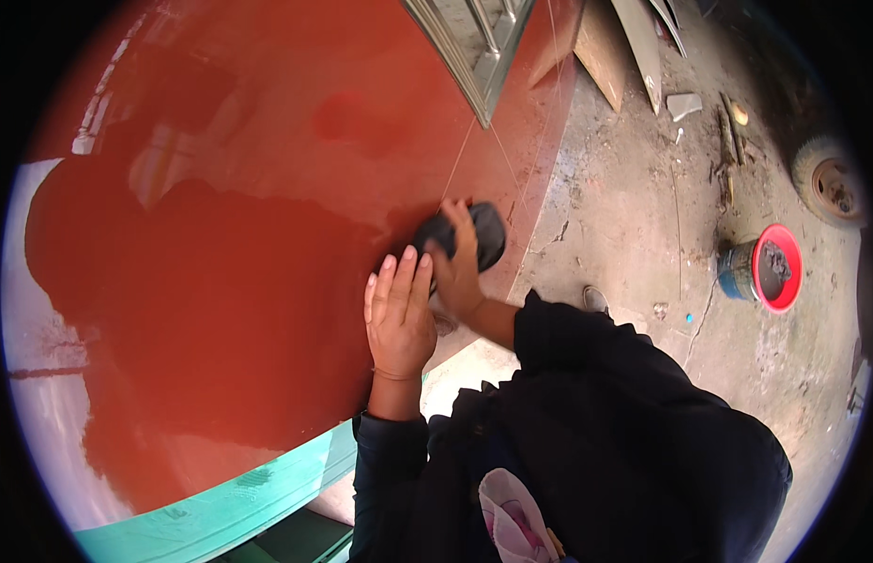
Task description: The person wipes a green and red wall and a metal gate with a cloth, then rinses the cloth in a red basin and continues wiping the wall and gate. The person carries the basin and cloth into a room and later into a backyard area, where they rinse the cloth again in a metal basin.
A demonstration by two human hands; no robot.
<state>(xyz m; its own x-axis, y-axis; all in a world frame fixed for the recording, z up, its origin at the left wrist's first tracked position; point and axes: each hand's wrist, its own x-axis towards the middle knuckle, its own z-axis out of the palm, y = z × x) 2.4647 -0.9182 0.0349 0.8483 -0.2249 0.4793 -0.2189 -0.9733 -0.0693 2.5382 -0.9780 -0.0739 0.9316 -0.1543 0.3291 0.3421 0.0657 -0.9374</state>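
My right hand point(459, 274) grips a crumpled black cloth or pad point(488, 236) and presses it on a glossy red surface point(267, 302), near its right edge. The hand is slightly blurred, and part of the black thing is hidden under it. Just left of it, my left hand point(401, 317) lies palm down with fingers stretched out. Its fingertips are close to the black cloth, and whether they touch it I cannot tell. The red surface carries bright reflections and darker, wet-looking patches. Beyond the cloth, the corner of a metal frame point(484, 112) points towards me.
A teal green side panel point(225, 507) runs below the red surface. On the cracked concrete floor point(619, 211) at right stand a red-rimmed bucket point(794, 295) with murky contents and a wheel with a tyre point(806, 172). Boards point(602, 60) lean at the top. My shoe point(595, 298) shows below.
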